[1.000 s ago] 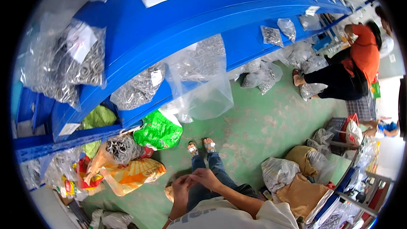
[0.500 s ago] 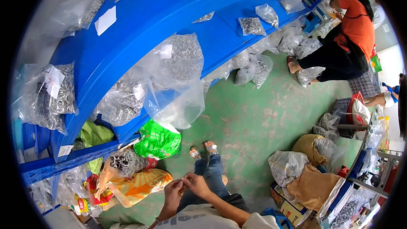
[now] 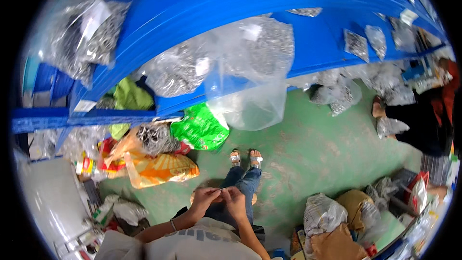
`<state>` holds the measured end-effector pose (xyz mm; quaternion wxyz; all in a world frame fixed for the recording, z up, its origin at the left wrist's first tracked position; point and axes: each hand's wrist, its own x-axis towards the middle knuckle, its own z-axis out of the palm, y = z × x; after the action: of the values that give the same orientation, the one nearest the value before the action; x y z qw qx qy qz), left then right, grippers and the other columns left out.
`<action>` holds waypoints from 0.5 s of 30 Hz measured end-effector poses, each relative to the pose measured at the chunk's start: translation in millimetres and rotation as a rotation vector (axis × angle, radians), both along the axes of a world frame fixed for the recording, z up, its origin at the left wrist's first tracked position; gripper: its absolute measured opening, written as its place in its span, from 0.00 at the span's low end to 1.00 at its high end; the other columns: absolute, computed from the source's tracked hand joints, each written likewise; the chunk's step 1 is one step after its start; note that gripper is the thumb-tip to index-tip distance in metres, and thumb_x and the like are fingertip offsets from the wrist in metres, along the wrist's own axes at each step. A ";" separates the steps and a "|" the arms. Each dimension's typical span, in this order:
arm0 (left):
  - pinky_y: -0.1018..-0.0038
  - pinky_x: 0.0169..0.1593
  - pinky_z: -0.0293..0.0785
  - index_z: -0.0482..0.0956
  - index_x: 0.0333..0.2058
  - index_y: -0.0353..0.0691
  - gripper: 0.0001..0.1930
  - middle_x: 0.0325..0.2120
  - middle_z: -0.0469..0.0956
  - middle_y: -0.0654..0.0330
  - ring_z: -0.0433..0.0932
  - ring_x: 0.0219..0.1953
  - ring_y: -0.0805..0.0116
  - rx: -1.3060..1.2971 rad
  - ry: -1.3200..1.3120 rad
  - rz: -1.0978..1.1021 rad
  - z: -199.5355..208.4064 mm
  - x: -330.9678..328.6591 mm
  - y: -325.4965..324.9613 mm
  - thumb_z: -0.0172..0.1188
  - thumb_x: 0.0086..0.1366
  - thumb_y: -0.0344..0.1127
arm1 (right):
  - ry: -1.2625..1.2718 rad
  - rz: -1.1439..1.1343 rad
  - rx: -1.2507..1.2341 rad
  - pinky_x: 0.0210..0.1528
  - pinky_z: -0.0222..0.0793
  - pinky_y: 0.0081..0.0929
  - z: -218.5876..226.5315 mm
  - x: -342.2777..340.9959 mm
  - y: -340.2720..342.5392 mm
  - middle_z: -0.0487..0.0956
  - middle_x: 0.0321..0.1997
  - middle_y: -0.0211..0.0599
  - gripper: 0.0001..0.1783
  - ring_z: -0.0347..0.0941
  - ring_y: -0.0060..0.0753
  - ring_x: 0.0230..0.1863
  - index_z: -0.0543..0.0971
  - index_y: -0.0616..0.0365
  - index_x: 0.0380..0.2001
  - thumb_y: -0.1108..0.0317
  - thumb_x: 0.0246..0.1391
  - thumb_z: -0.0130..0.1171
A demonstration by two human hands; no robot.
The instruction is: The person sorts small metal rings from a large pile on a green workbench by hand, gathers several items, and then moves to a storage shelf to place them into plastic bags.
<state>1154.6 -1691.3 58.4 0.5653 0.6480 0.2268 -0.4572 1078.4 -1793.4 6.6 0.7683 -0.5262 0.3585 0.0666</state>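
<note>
My left hand (image 3: 204, 201) and my right hand (image 3: 234, 203) meet in front of my lap, above my jeans. Fingers of both hands are pinched together, fingertips nearly touching. Something small seems to sit between them, too tiny to name. Ahead of my hands are my sandalled feet on the green floor (image 3: 308, 149). Left of them lie an orange and white sack (image 3: 163, 169) and a bright green plastic bag (image 3: 201, 127).
A blue shelf (image 3: 159, 29) carries clear bags of metal rings (image 3: 178, 70). A large, partly empty clear bag (image 3: 250, 101) hangs over its edge. Sacks (image 3: 323, 214) and brown paper (image 3: 337, 243) stand at the right. A person in dark trousers (image 3: 423, 120) is at the far right.
My view has swung to the left, so the shelf, bags and other person sit farther right. My hands stay together at the fingertips, still pinching.
</note>
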 end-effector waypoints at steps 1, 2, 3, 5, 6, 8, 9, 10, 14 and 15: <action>0.80 0.36 0.75 0.76 0.36 0.29 0.10 0.30 0.76 0.59 0.76 0.31 0.75 -0.006 -0.006 -0.003 -1.4 -1.6 -0.4 0.55 0.60 0.32 | 0.005 0.000 0.001 0.30 0.67 0.18 3.5 0.4 -3.6 0.76 0.24 0.34 0.08 0.71 0.19 0.27 0.74 0.65 0.29 0.70 0.54 0.53; 0.80 0.37 0.75 0.76 0.36 0.30 0.10 0.30 0.76 0.59 0.76 0.31 0.75 -0.014 -0.013 -0.006 -1.2 -3.2 -0.8 0.55 0.60 0.32 | 0.009 0.000 0.001 0.30 0.67 0.17 6.0 0.6 -5.3 0.76 0.25 0.33 0.08 0.71 0.19 0.27 0.74 0.65 0.29 0.70 0.54 0.54; 0.80 0.37 0.75 0.76 0.36 0.30 0.10 0.30 0.77 0.60 0.76 0.31 0.74 -0.044 -0.006 0.044 1.3 -5.3 -0.8 0.55 0.60 0.32 | -0.012 -0.006 0.019 0.31 0.67 0.18 -4.7 -4.6 0.1 0.76 0.25 0.33 0.07 0.71 0.19 0.28 0.74 0.65 0.28 0.70 0.53 0.54; 0.79 0.37 0.75 0.76 0.36 0.31 0.10 0.30 0.76 0.60 0.76 0.31 0.73 -0.017 0.021 0.072 -0.7 -9.4 0.7 0.55 0.60 0.32 | -0.030 0.068 -0.059 0.30 0.67 0.18 10.5 1.2 -9.4 0.76 0.24 0.33 0.08 0.71 0.19 0.27 0.74 0.65 0.28 0.70 0.53 0.54; 0.79 0.37 0.75 0.75 0.36 0.31 0.10 0.30 0.76 0.60 0.77 0.31 0.73 -0.006 0.034 0.086 -0.7 -11.2 1.2 0.55 0.60 0.32 | -0.041 0.106 -0.099 0.30 0.67 0.19 16.4 5.6 -14.3 0.76 0.24 0.33 0.08 0.70 0.19 0.27 0.74 0.66 0.28 0.70 0.52 0.54; 0.79 0.38 0.74 0.75 0.37 0.31 0.11 0.30 0.76 0.60 0.76 0.32 0.73 -0.021 0.066 0.157 4.9 -13.4 -1.0 0.54 0.61 0.34 | -0.049 0.174 -0.151 0.30 0.66 0.19 21.7 10.0 -18.8 0.75 0.23 0.33 0.08 0.70 0.20 0.26 0.74 0.65 0.27 0.70 0.52 0.54; 0.79 0.38 0.74 0.75 0.37 0.31 0.12 0.31 0.76 0.60 0.76 0.32 0.73 -0.030 0.081 0.193 7.9 -14.3 -1.1 0.54 0.61 0.34 | -0.055 0.209 -0.178 0.29 0.66 0.20 24.3 12.1 -20.5 0.75 0.23 0.33 0.08 0.69 0.20 0.26 0.74 0.65 0.27 0.70 0.52 0.54; 0.79 0.38 0.74 0.75 0.37 0.30 0.12 0.31 0.76 0.60 0.76 0.32 0.74 -0.070 0.085 0.224 10.0 -16.7 0.6 0.53 0.61 0.35 | -0.069 0.235 -0.195 0.29 0.66 0.20 27.3 13.9 -21.6 0.75 0.23 0.33 0.07 0.69 0.20 0.26 0.74 0.65 0.27 0.70 0.52 0.54; 0.80 0.39 0.73 0.73 0.38 0.30 0.13 0.31 0.75 0.60 0.75 0.32 0.75 -0.162 0.082 0.368 11.2 -30.5 6.0 0.52 0.62 0.36 | -0.072 0.363 -0.185 0.27 0.65 0.20 36.8 17.2 -23.7 0.74 0.22 0.33 0.08 0.68 0.19 0.24 0.74 0.65 0.27 0.69 0.53 0.53; 0.80 0.38 0.73 0.73 0.38 0.30 0.13 0.30 0.75 0.60 0.75 0.31 0.75 -0.166 0.067 0.408 15.7 -34.8 6.6 0.52 0.62 0.36 | -0.061 0.406 -0.183 0.27 0.65 0.20 40.8 18.6 -24.3 0.74 0.22 0.33 0.08 0.68 0.18 0.24 0.74 0.65 0.27 0.69 0.53 0.53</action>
<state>1119.8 -1684.7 74.1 0.6895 0.5244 0.3336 -0.3718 1097.0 -1817.7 47.4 0.6986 -0.6568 0.2265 0.1710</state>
